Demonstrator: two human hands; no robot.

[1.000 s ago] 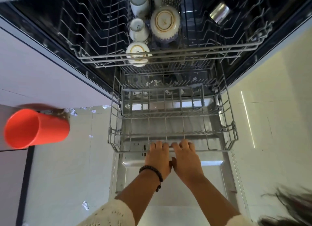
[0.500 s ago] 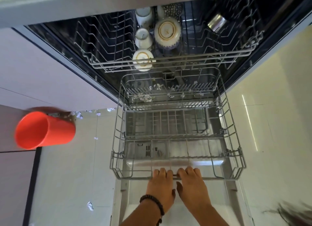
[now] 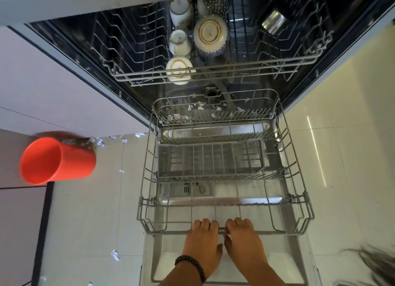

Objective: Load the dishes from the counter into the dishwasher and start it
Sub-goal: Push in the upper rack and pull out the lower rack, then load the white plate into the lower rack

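We see the dishwasher (image 3: 136, 106) open, its door (image 3: 226, 262) folded flat. The lower rack (image 3: 147, 178), grey wire, sits drawn out over the door; it carries only a grey cutlery basket (image 3: 210, 159) lying across its middle. The upper rack (image 3: 213, 69) stays inside the dark tub. On it: three white cups (image 3: 179, 70) in a row, bases up, a patterned bowl (image 3: 210, 35) just beside them, and a steel tumbler (image 3: 273, 21) well apart on the right.
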